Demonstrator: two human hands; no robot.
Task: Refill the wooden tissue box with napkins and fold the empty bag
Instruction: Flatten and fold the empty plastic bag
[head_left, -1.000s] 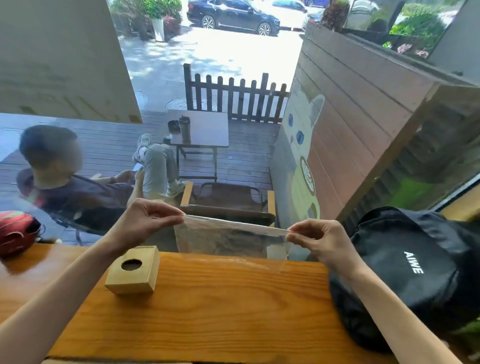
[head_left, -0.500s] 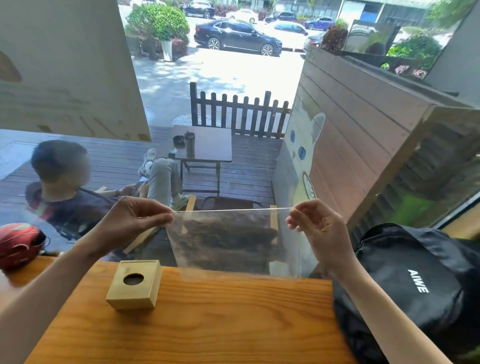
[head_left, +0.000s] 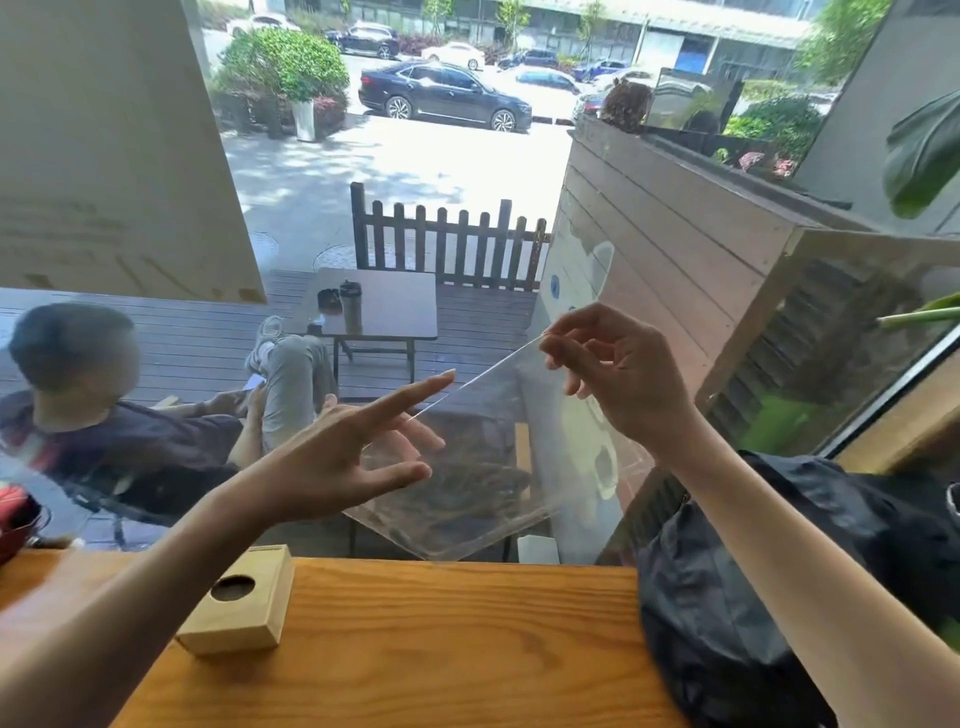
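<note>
The empty clear plastic bag (head_left: 478, 488) hangs in the air above the far edge of the wooden table (head_left: 441, 649), its top edge slanting up to the right. My right hand (head_left: 623, 374) pinches the bag's upper right corner between thumb and forefinger. My left hand (head_left: 332, 457) is spread with straight fingers at the bag's lower left end and touches its top edge without gripping it. The wooden tissue box (head_left: 239, 603), with a round hole in its top, stands on the table under my left forearm. No napkins show.
A black backpack (head_left: 779, 571) lies on the table's right end. A red helmet (head_left: 10, 519) sits at the far left. A glass window runs just behind the table; outside it a person sits on a deck by a small table.
My left hand has let go of its pinch on the bag's corner and spread its fingers. My right hand has risen, so the bag's top edge now slants. The camera has tilted up.
</note>
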